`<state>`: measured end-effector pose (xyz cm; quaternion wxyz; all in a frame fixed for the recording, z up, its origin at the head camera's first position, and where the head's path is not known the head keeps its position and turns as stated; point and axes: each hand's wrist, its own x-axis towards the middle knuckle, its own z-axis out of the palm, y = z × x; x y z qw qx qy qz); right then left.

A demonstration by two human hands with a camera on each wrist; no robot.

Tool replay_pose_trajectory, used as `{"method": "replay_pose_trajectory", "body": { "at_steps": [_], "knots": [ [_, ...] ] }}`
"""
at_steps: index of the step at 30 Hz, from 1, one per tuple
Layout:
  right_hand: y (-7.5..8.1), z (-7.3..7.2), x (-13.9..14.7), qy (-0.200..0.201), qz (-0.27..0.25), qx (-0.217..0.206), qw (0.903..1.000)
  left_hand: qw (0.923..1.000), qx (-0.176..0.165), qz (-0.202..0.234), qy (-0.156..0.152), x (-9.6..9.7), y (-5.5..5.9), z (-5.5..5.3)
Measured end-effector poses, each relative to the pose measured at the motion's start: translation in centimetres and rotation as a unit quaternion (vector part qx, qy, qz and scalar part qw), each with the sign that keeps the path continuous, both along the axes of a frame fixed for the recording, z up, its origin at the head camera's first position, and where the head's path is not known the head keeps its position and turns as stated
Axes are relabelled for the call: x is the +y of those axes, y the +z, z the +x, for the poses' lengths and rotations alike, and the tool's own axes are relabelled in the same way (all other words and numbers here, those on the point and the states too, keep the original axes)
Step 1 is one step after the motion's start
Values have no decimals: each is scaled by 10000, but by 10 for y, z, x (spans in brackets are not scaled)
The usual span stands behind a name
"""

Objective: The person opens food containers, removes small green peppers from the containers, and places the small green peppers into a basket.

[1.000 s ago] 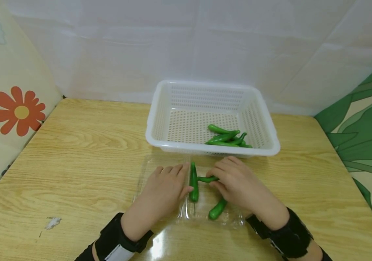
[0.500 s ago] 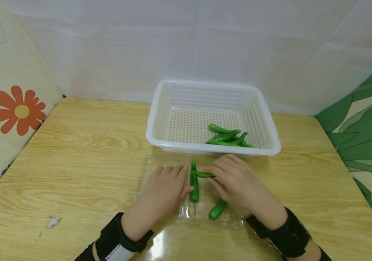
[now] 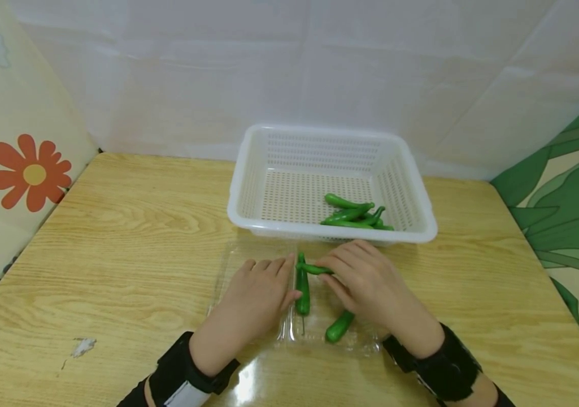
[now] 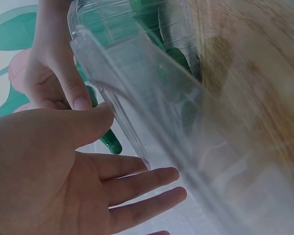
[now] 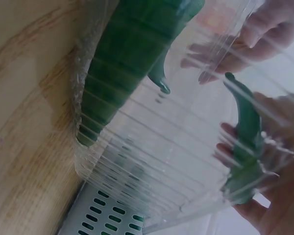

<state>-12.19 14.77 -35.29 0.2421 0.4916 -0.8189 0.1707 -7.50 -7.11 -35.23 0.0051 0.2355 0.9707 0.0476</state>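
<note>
A clear plastic clamshell box [image 3: 314,334] lies unfolded on the table. My left hand [image 3: 258,294] lies over its left half with fingers extended; in the left wrist view the thumb [image 4: 100,122] touches the clear rim. My right hand [image 3: 365,282] pinches a green chili pepper [image 3: 314,269] over the right half. Its free end points left, over the top of a pepper [image 3: 302,297] lying lengthwise along the box's middle ridge. Another pepper [image 3: 340,327] lies slanted in the right half, partly hidden under my right hand.
Behind the box stands a white perforated basket [image 3: 330,229], with several green peppers [image 3: 347,213] in its front right corner. A white sheet [image 3: 192,73] hangs behind the wooden table [image 3: 142,237]. Patterned panels stand at both sides.
My right hand has moved slightly away from me and left, bringing its pepper from beside the lengthwise pepper to over its upper end. My left hand has stayed put.
</note>
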Motion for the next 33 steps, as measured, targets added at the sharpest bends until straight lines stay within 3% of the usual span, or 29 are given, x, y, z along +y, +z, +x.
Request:
{"method": "replay_pose_trajectory", "body": {
  "at_steps": [10,33],
  "knots": [
    [-7,2,-5,38,102,-3,9999,9999,136,17,-58,1,0,1],
    [-8,2,-6,-49,171,15,9998,10000,28,-15,-26,1,0,0]
  ]
}}
